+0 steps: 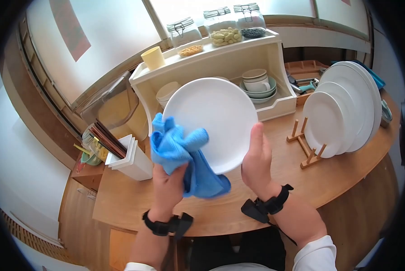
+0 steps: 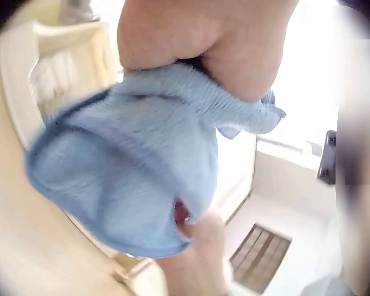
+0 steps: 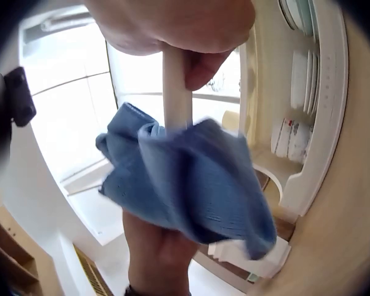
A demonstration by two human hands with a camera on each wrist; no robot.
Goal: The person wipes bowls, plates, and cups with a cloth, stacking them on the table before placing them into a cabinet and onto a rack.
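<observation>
On the left, a white container is standing on the wooden table, with dark chopsticks leaning out of its top. Just right of it and nearer, the left hand is gripping a bunched blue cloth; whether its fingers are also clasping the plate through the cloth, I cannot tell. The cloth is covering the lower left of a white plate, its loose end hanging below the rim. The plate is being held up above the table, in the middle, its broad face showing in the head view. Beyond it, a cream shelf unit is standing on the far side, bearing on top, from left to right, a yellow cup and three glass jars. Inside, toward the right, a white cup is sitting in green bowls. On the plate's right edge, the right hand is pinching the rim, thumb raised. Farther right, a wooden rack is holding several white plates on edge.
</observation>
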